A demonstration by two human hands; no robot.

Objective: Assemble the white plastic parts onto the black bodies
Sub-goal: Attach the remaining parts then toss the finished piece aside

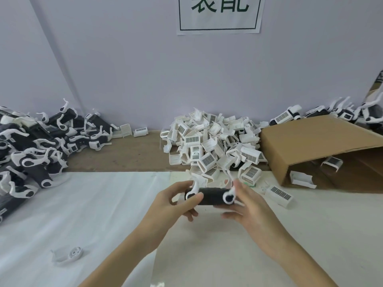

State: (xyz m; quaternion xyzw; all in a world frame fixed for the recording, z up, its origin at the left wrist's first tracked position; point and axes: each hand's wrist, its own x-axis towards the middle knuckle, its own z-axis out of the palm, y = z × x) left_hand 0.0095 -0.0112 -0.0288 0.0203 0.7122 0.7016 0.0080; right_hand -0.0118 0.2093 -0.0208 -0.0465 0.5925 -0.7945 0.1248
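— Hands first: what are they doing?

— Both grasp one black body (211, 196) in the air above the white table (103, 204). My left hand (178, 200) pinches its left end, thumb on top; my right hand (247, 200) cups the right end, fingers underneath.

— Why there?

— Near the pile of white plastic parts (213, 146), I'd say, so the next piece is close.

— And its direction?

— Long axis left to right, level; white curved arms (195, 186) at both ends point up and away.

Pale lilac wall (124, 59), paper sign (219, 15)
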